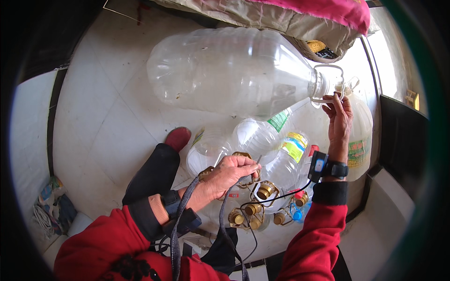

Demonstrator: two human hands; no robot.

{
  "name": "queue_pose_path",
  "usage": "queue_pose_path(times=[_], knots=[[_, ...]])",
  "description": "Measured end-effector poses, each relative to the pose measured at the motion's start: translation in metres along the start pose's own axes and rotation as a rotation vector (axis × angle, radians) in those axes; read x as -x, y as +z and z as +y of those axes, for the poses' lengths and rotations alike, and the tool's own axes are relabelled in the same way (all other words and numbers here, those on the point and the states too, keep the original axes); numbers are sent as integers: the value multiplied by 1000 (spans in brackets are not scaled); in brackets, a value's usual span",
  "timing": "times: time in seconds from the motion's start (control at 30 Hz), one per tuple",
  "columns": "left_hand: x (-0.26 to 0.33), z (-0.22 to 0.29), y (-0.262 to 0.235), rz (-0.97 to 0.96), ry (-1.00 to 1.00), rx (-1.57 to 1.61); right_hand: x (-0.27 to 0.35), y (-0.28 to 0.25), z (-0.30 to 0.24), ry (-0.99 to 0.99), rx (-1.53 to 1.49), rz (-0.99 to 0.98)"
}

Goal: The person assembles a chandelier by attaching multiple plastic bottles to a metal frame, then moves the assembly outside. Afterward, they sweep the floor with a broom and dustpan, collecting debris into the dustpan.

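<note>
One big clear jug (229,72), its one white handle (342,77) pinched in my right hand (339,117).
The jug is on its side beyond a cluster of smaller clear bottles (280,166), with at least five gold caps (266,190) and one blue cap (297,215) showing; above them my left hand (224,177) closes thumb and fingertips on one dark strap (175,239).
</note>
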State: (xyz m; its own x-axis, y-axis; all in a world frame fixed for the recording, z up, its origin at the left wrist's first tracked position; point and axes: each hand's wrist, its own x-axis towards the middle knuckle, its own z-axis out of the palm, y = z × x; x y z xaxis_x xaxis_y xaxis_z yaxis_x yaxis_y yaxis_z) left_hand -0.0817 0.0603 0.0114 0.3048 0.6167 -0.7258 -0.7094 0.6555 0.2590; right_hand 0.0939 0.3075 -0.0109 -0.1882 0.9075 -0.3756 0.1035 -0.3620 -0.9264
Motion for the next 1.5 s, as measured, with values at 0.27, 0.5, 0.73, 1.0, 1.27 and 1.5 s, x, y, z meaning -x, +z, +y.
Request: queue_pose_path(times=[0.27,0.5,0.73,1.0,1.27,1.5], knots=[[14,-11,13,52,139,-181,105,46,4,-18,117,-306],[15,-13,19,141,236,-89,177,59,23,198,123,-416],[19,-13,20,126,289,-181,182,55,21,251,-196,-325],[21,-13,16,101,282,-282,169,53,11,199,88,-517],[19,-6,12,149,376,-129,172,60,5,290,158,-549],[16,-6,12,102,442,-292,173,71,8,183,140,-618]])
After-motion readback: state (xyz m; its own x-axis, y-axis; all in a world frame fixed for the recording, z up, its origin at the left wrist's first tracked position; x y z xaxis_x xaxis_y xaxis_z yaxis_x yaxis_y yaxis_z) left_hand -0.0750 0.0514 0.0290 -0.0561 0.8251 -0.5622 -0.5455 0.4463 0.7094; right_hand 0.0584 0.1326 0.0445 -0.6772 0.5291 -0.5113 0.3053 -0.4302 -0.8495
